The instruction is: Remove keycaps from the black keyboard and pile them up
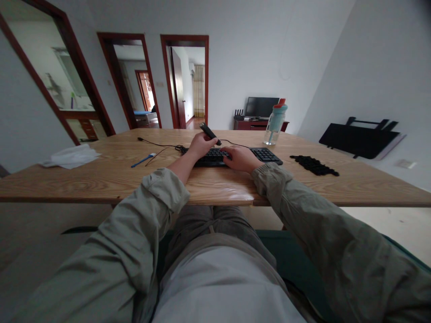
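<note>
My left hand is closed around a black, elongated device, held at a slant above the keyboard; its exact kind is unclear. Below it a black keyboard lies flat on the table. My right hand rests over the middle of the keyboard, its fingers bent and drawn together at the keys. Whatever those fingertips hold, if anything, is too small to make out. To the right of the keyboard lies a patch of small black pieces that look like loose keycaps.
On the wooden table are a blue-handled brush, a thin brown stick, a crumpled white cloth or tissue and a black cable. A clear bottle with a red-topped lid stands at the back right.
</note>
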`<state>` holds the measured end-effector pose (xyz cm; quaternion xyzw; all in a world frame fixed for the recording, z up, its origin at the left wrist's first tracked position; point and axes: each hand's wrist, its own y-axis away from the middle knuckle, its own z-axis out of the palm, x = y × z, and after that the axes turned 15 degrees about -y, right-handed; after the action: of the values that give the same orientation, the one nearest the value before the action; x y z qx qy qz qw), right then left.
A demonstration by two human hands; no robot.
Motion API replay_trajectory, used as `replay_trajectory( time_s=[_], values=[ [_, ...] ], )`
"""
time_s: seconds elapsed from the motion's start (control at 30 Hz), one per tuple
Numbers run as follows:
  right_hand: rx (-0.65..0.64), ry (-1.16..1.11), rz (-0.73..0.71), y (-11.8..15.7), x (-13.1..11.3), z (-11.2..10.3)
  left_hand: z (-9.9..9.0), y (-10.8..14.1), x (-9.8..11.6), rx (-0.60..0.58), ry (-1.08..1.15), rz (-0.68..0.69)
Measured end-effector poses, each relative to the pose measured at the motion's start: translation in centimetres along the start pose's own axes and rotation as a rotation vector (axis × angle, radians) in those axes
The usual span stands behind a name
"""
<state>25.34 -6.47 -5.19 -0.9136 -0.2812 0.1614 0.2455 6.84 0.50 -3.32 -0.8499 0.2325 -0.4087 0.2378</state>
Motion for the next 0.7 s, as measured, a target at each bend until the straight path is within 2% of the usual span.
replay_trajectory(
  time_s=[0.2, 0.5, 0.7],
  values=[
    [0.046, -0.005, 0.070, 0.1, -0.3, -0.2, -0.2, 0.2, 0.3, 0.001, -0.018, 0.000],
    [-0.057, -0.070, 0.001, 0.1, -0.8, -0.4, -0.3, 0.4, 0.5, -0.014, -0.010, 0.007],
    [-0.133, -0.017, 0.021, 0.3, -1.6, -0.9, -0.2, 0.5, 0.6, -0.019, -0.039, 0.032]
  ],
)
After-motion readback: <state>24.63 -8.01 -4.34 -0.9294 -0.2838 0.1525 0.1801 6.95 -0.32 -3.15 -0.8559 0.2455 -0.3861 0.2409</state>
